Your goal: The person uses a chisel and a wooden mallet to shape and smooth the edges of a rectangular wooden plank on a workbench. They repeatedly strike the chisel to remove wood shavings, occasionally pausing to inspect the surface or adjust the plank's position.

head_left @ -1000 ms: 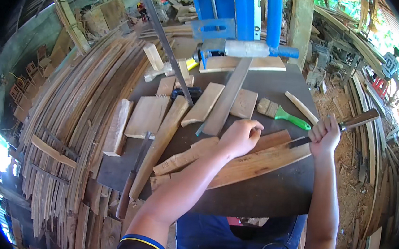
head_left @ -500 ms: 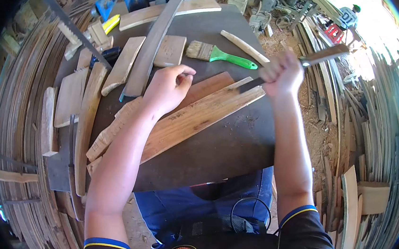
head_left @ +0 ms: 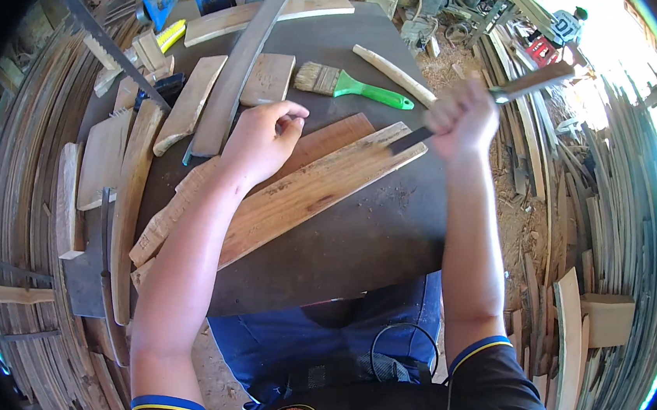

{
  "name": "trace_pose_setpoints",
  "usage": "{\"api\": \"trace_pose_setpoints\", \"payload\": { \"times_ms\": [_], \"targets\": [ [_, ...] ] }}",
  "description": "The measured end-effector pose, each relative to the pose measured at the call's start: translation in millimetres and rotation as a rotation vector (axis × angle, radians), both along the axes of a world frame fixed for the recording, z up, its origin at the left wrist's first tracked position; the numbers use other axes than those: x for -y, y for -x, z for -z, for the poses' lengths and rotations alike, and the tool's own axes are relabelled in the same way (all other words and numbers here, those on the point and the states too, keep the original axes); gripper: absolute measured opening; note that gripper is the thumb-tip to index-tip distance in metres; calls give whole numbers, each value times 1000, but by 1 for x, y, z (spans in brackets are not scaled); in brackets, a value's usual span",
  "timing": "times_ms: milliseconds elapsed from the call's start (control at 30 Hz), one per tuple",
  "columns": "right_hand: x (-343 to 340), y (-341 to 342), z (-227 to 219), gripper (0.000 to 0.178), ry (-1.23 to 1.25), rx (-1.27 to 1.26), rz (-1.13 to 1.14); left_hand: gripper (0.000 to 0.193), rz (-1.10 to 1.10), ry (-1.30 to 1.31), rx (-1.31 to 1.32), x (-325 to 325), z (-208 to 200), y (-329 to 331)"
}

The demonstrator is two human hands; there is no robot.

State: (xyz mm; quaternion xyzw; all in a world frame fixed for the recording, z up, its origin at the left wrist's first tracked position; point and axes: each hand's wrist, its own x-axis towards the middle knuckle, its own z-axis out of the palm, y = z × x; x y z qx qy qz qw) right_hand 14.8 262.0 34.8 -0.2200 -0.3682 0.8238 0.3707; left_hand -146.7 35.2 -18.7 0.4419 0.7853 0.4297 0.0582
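Observation:
A long light wooden plank lies slantwise on the dark worktable, on top of a redder board. My left hand presses down on these boards near their middle, fingers curled. My right hand grips a wooden-handled blade tool. Its dark blade tip rests on the plank's far right end.
A green-handled paintbrush lies just beyond the boards, next to a pale curved stick. Several short wood pieces and a long dark curved slat lie at the table's left. Stacked slats surround the table. A person stands far right.
The view tipped downward over the last second. The plank and both hands kept their hold; the blade tip stays at the plank's right end, shifted only slightly.

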Motion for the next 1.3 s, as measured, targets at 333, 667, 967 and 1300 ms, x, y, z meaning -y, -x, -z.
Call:
{"api": "trace_pose_setpoints", "payload": {
  "times_ms": [333, 667, 967, 1300],
  "targets": [
    [29, 4, 3, 46, 34, -62, -339, 21, -4, 84, 25, 1, -4, -1],
    [-4, -2, 16, 48, 63, -98, -361, 20, 24, 62, 21, -2, -3, -1],
    [-34, -18, 10, 46, -58, -113, -198, 18, 25, 56, 0, -3, -8, -2],
    [7, 3, 14, 48, 3, -111, -356, 19, 11, 64, 7, 7, -4, 1]
  ]
}}
